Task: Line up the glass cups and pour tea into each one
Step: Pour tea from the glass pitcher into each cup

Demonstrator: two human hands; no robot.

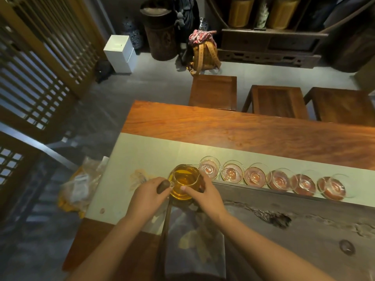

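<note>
head view: looking down over a long table in a dim room
table (233, 126): a reddish wooden slab, running off to the right, with a pale green runner (154, 153) lying along it
tea tray (304, 216): a dark grey stone-like slab sitting on the near side, its far edge touching the row of cups
glass cups (278, 179): six standing in a line on the runner, rim beside rim, stretching rightward; whether any is holding tea i cannot tell
pitcher (184, 183): clear glass, carrying amber tea, sitting at the left end of the row, just beside the first cup
left hand (148, 194): curling closed around a dark handle at the pitcher's left side
right hand (205, 194): fingers pressing against the pitcher's right wall, thumb resting at its rim
stools (278, 101): three wooden ones standing beyond the far edge of the table
room: grey floor, a wooden lattice screen (40, 63) on the left, a white box (119, 53) and a tan backpack (205, 53) sitting on the floor farther back
plastic bags (79, 187): lying crumpled beside the table's left end
</note>
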